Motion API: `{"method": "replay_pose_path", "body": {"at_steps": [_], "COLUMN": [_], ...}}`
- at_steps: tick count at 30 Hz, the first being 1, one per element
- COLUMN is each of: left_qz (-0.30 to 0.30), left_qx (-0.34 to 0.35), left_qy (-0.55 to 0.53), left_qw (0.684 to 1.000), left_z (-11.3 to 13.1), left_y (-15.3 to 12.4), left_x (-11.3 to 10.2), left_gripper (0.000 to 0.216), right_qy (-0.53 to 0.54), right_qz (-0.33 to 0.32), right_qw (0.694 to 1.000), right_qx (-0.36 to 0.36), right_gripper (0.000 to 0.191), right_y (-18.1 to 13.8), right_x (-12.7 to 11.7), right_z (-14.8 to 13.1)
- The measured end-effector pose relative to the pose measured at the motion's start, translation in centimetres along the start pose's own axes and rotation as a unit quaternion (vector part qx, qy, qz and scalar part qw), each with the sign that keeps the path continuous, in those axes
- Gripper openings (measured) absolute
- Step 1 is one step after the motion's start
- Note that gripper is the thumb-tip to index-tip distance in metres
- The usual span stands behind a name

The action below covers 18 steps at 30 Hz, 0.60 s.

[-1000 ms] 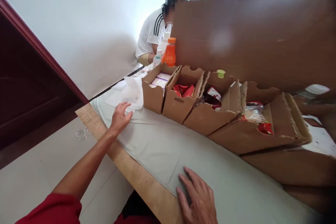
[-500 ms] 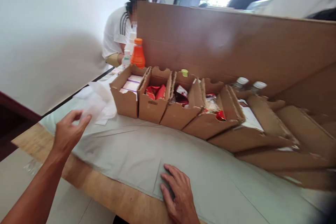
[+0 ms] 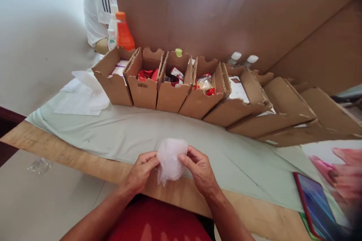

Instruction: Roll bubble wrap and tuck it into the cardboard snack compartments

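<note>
In front of you a row of open cardboard boxes [image 3: 169, 86] stands on a pale green cloth [image 3: 135, 135] over the wooden table [image 3: 70, 158], with an orange bottle [image 3: 123, 32] behind the leftmost box. White sheets [image 3: 82, 98] lie to their left, a tall cardboard panel [image 3: 226, 15] rises behind them, and a red-edged phone [image 3: 313, 203] lies at your right. A person in a white shirt [image 3: 96, 7] sits at the far end.

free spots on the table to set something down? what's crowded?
Free: the grey cloth between the cardboard boxes and the hands, left hand and right hand, which hold a white mesh piece. Crowded: white sheets far left, phone at the right edge.
</note>
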<state>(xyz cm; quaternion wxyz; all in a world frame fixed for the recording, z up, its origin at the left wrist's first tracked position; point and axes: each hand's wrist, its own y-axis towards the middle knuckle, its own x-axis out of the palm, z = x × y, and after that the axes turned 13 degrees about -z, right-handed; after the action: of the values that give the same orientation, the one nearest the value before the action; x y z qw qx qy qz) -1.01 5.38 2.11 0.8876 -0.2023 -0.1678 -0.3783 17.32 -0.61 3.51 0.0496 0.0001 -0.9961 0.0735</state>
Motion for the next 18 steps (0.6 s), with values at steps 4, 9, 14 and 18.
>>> {"method": "replay_pose_path", "body": {"at_steps": [4, 9, 14, 18], "left_qz": [-0.023, -0.041, 0.059, 0.03], "left_qx": [-0.015, -0.022, -0.043, -0.039], "left_qy": [-0.099, -0.06, -0.002, 0.05], "left_qw": [0.995, 0.997, 0.997, 0.998], "left_z": [0.6, -0.4, -1.8, -1.3], "left_y": [0.3, 0.8, 2.4, 3.1], "left_x": [1.2, 2.5, 3.5, 4.7], "left_gripper": [0.067, 0.065, 0.051, 0.05], "right_qy": [0.04, 0.054, -0.084, -0.308], "right_qz": [0.061, 0.051, 0.162, 0.157], "right_qw": [0.997, 0.997, 0.982, 0.929], "right_qx": [-0.01, -0.024, -0.047, -0.128], "right_gripper": [0.039, 0.04, 0.047, 0.063], "right_y": [-2.3, -3.7, -5.5, -6.8], "right_x": [-1.3, -2.6, -4.9, -4.7], "right_z": [0.8, 1.4, 2.3, 2.4]}}
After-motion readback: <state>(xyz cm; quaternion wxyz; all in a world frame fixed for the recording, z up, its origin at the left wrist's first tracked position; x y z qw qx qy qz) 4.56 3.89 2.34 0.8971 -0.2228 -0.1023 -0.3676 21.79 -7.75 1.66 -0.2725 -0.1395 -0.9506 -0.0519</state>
